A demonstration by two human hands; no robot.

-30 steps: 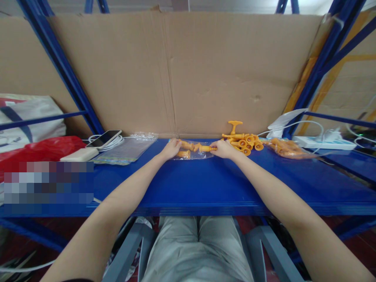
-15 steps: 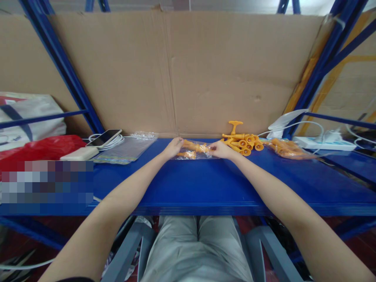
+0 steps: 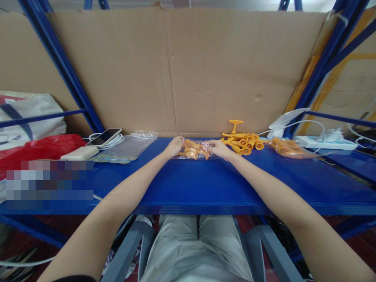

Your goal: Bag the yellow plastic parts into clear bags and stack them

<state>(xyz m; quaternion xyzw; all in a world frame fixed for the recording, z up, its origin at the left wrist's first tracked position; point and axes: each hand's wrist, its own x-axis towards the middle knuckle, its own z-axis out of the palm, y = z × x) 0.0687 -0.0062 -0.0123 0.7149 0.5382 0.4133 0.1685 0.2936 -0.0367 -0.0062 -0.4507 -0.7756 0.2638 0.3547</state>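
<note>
Clear bag (image 3: 203, 148) on blue shelf (image 3: 205, 184), film shiny and crinkled, orange plastic parts (image 3: 191, 152) jumbled inside; left hand (image 3: 174, 147) holds its left end, right hand (image 3: 219, 149) pinches the right, both grips narrow

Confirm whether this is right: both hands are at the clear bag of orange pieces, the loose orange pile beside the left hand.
Not the left hand: the head view shows the loose orange pile beside the right hand. Both hands are indeed at the clear bag of orange pieces.
</note>
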